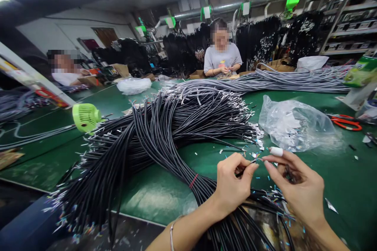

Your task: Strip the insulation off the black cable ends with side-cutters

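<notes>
My left hand pinches a black cable close to its stripped end, where thin coloured wires stick out. Facing it, my right hand has its thumb and forefinger closed at those wire tips. A white wrap covers part of a right finger. Small dark pieces show in the curl of the right palm, too unclear to name. Below my left forearm runs a bundle of black cables, tied with a red band. Their bared ends lie beneath both hands.
A large pile of black cables covers the green table's middle left. Grey cables stretch along the back. A clear plastic bag, orange-handled tool and green fan stand around. Two people sit across the room.
</notes>
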The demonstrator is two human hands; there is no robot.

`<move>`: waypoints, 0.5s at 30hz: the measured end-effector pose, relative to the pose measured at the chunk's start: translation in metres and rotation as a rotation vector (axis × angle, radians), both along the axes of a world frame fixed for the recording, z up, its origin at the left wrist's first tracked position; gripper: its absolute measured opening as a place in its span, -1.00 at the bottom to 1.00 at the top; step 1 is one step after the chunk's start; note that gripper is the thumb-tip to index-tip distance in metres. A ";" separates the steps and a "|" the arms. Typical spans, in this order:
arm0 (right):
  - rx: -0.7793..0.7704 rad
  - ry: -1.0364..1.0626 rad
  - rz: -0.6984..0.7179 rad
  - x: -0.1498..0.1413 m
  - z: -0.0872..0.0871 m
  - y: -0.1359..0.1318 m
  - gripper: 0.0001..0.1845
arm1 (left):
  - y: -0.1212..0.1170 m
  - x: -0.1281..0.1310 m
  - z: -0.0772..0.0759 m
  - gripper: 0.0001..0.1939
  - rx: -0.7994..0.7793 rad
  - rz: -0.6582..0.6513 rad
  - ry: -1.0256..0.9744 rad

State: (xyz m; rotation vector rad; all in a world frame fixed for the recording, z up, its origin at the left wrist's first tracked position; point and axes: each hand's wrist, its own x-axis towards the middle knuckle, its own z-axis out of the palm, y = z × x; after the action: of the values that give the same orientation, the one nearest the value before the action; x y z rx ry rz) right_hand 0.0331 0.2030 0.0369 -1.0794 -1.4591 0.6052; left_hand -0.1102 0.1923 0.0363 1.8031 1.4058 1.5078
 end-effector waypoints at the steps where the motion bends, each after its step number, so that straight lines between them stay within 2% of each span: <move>1: -0.008 -0.001 0.016 0.000 0.000 0.000 -0.68 | 0.000 0.000 0.000 -0.76 0.008 0.000 0.005; 8: -0.103 0.037 0.054 0.001 -0.002 0.002 -0.70 | 0.000 0.000 0.000 -0.76 0.019 -0.005 0.014; 15: -0.295 0.163 0.191 0.003 -0.002 0.012 -0.68 | 0.004 -0.001 -0.005 -0.76 -0.162 -0.138 -0.134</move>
State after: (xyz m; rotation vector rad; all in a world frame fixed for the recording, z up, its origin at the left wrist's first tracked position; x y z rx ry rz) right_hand 0.0357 0.2153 0.0345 -1.0934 -1.3668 1.0463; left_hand -0.1112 0.1967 0.0313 1.6351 1.2734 1.3758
